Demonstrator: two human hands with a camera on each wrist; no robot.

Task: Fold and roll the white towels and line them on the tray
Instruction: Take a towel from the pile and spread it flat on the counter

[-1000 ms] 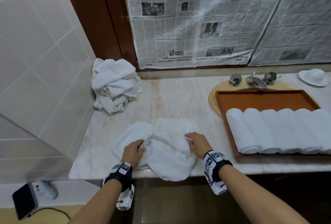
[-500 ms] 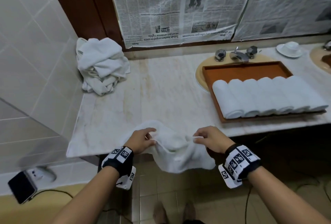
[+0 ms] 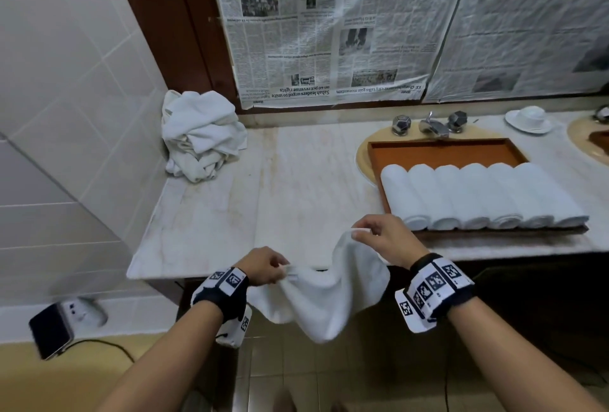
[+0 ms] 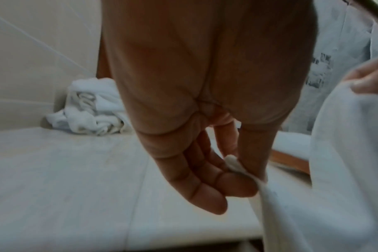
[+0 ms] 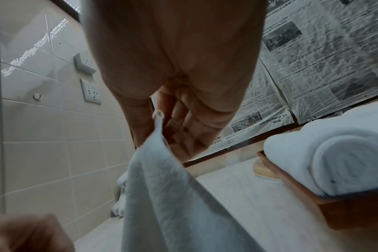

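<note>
1. Far left, at the table's back-left corner against the tiled wall, sits the pile of unfolded towels (image 3: 201,134), waiting their turn.
2. My left hand (image 3: 263,266) is pinching one corner of the white towel (image 3: 326,293) just off the table's front edge.
3. The towel sags between my hands and hangs below the front edge, none of it flat on the table yet.
4. My right hand (image 3: 385,240) pinches the other corner, held a bit higher, over the front edge.
5. I reckon the trick now is pulling both corners apart till the top edge goes taut, then laying it flat before folding.
6. Plenty of bare table (image 3: 296,181) in the middle for that.
7. Right side: the tray (image 3: 438,148) holds a row of rolled towels (image 3: 478,194) along its front; the open room is behind them.
</note>
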